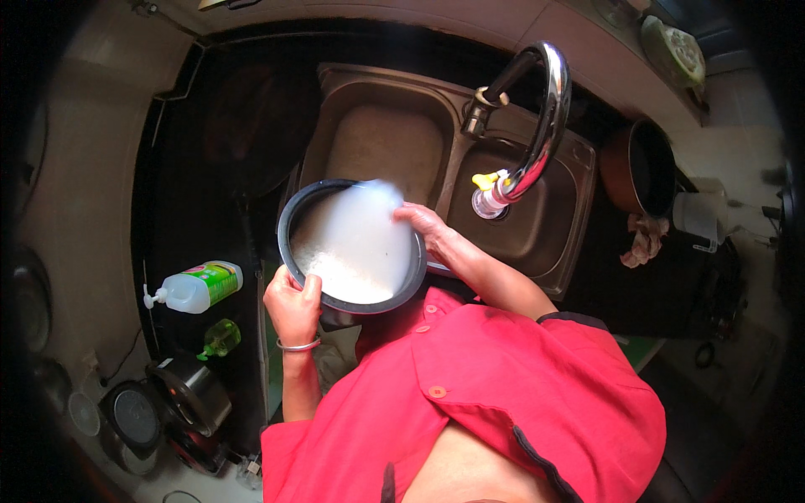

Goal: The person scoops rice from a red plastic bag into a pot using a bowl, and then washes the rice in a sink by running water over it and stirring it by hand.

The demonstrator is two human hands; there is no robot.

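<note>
A dark round inner pot (415, 276) is held tilted over the near edge of the left sink basin (383, 138). Inside it, white rice grains (343, 276) lie under cloudy white water (368, 220), which reaches the far rim. My left hand (294, 302) grips the pot's near left rim, with the thumb over the edge. At the right side of the rim is my right hand (422, 221), its fingers blurred and partly hidden, so its hold is unclear. To the right, a curved chrome faucet (553, 113) with a yellow lever hangs over the smaller basin (541, 220).
A large detergent pump bottle (204, 287) and a small green bottle (221, 338) stand at left, near a steel rice cooker (195, 396). Right of the sink are a brown pot (619, 166), a crumpled cloth (644, 239) and a clear container (698, 217). A cut melon (673, 53) rests on the ledge.
</note>
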